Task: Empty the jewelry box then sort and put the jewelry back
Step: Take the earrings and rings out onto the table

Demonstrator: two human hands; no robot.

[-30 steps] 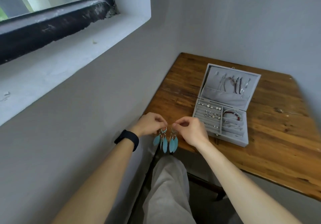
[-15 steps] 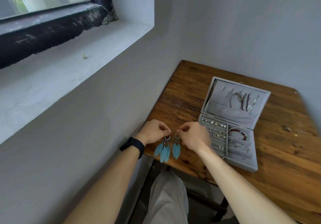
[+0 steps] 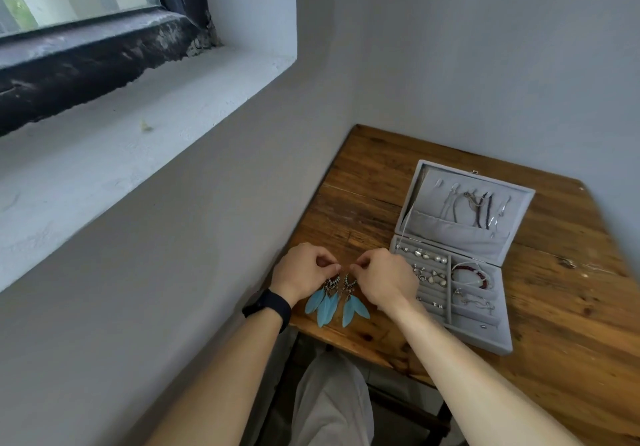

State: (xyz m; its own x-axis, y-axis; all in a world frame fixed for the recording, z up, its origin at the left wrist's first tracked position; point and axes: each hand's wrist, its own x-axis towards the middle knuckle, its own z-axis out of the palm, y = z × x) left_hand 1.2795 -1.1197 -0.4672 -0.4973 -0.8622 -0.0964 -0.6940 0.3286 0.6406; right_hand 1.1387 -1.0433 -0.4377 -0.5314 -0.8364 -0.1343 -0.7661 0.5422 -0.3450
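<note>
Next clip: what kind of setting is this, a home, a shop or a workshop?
Probably a plain room in a home. A small wooden table sits in a corner of bare grey walls, near a deep window sill, with an open grey jewelry box on it.

A worn wooden table (image 3: pixel 571 324) stands in a corner of grey walls (image 3: pixel 485 65). Up on the left, a window with a dark, flaking frame (image 3: pixel 86 54) sits above a deep pale sill (image 3: pixel 138 110). Below the table edge shows a light trouser leg (image 3: pixel 332 404).
</note>
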